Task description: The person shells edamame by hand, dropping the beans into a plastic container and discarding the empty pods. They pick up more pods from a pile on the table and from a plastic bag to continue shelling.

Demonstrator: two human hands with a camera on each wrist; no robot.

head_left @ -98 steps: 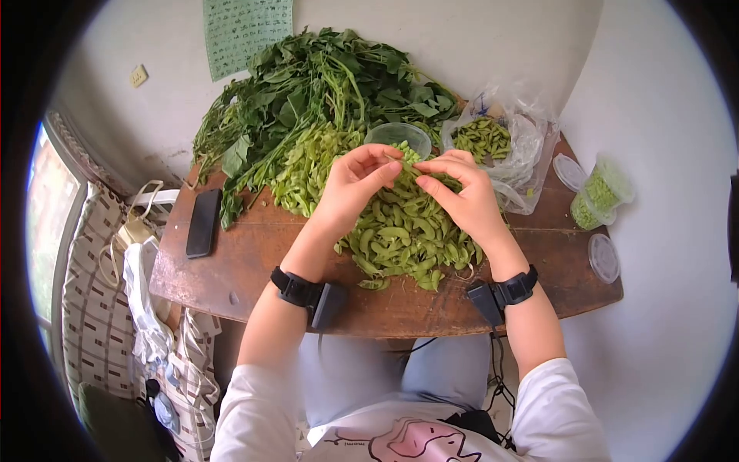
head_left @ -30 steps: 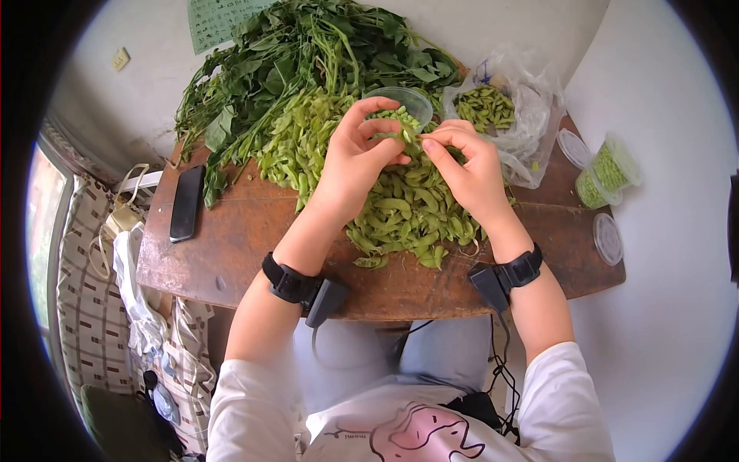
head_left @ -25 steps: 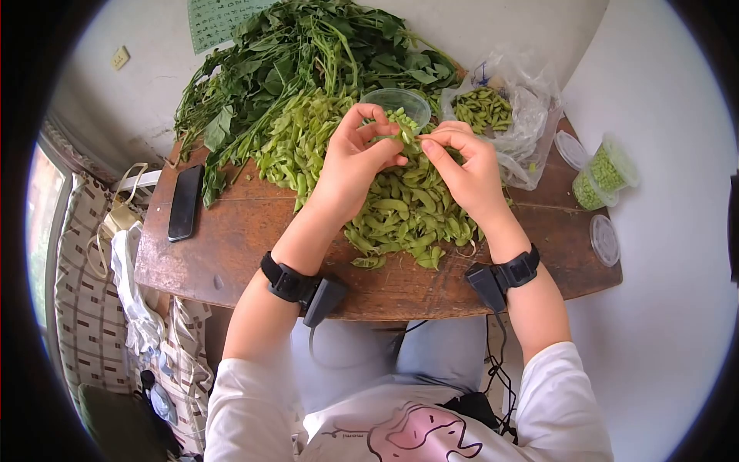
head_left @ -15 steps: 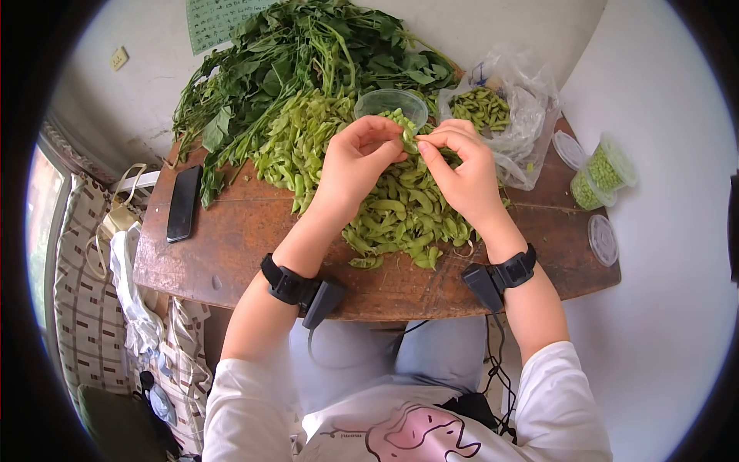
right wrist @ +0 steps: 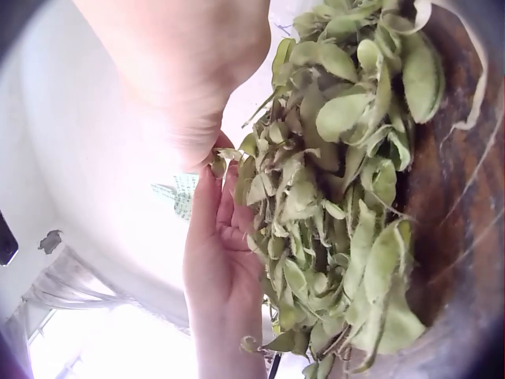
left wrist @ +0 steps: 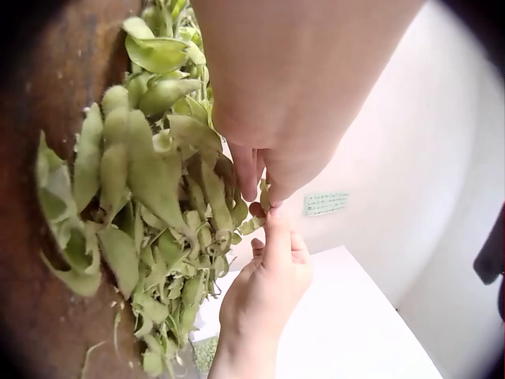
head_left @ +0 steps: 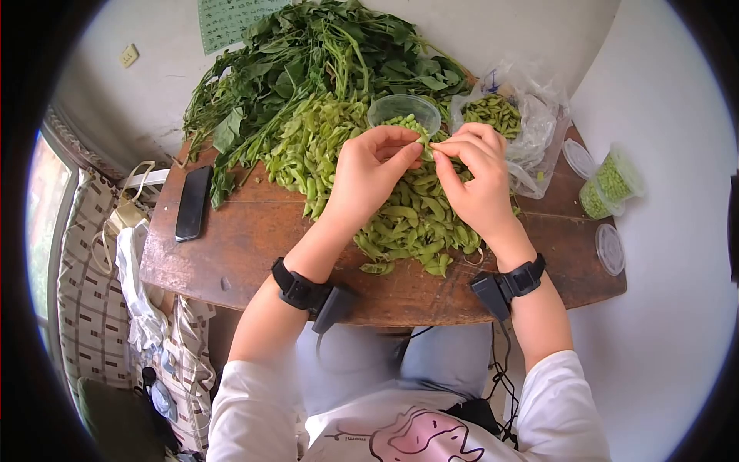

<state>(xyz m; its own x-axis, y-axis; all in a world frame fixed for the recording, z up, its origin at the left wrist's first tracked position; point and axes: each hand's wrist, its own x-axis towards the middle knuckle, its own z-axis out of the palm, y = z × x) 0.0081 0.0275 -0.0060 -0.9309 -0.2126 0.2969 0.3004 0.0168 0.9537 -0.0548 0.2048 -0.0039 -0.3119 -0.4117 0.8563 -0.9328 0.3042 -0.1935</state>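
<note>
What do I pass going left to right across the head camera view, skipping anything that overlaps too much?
Window → wall socket → phone → left hand → right hand → clear tubs of green beans.

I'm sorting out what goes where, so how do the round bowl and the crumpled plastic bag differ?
The bowl has a smooth, round rim, while the plastic bag is crumpled and irregular. The bowl holds light green shelled beans; the bag holds darker whole pods. Both are see-through and sit toward the back of the table.
</note>
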